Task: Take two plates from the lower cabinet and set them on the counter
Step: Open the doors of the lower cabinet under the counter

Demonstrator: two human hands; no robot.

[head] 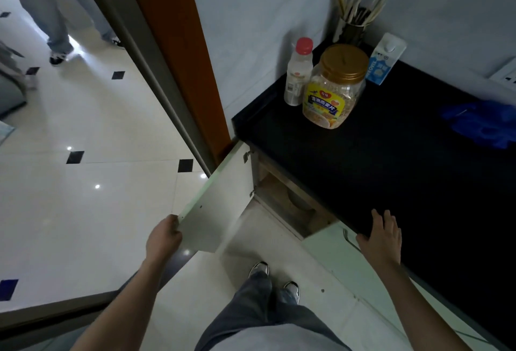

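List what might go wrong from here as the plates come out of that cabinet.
1. The cabinet interior is dark; plates are hard to make out, so a grab may slip.
2. The open cabinet door, held by the left hand, could bump knees.
3. The right hand rests flat on the counter.

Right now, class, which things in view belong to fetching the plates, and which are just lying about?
Belongs to the job:
- cabinet door, open, held by the left hand
- lower cabinet interior, contents unclear
- black counter, right hand resting on its edge

Just lying about:
- oat jar
- red-capped bottle
- milk carton
- utensil holder
- blue gloves
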